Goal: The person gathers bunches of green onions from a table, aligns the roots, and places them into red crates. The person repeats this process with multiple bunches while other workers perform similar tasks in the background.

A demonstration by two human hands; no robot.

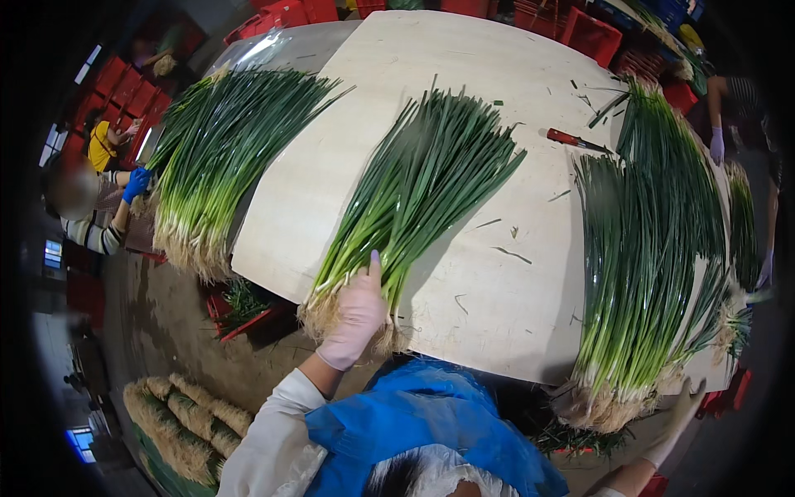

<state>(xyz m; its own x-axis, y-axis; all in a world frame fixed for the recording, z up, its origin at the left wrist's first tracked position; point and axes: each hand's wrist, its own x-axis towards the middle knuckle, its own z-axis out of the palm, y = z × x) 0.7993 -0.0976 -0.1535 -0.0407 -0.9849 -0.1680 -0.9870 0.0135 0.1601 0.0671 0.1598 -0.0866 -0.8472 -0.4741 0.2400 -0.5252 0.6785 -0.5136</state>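
A loose bunch of green onions [428, 168] with long dark leaves and pale rooted ends lies slantwise on the pale board table [497, 62]. My left hand [357, 307], in a light pink glove, grips it near the roots. The thumb or a finger lies along the stems; the other fingers are partly hidden. My right hand [677, 410], also gloved, is beside the root end of a large pile of green onions [633, 267] at the right. Its fingers point up and apart, with nothing seen in them.
A knife with a red handle [568, 138] lies towards the far right, among leaf scraps. Another onion pile [217, 155] covers the left side, by a co-worker's blue-gloved hand [136, 184]. Rooted bundles [186, 422] lie low left. Red crates [590, 37] stand behind.
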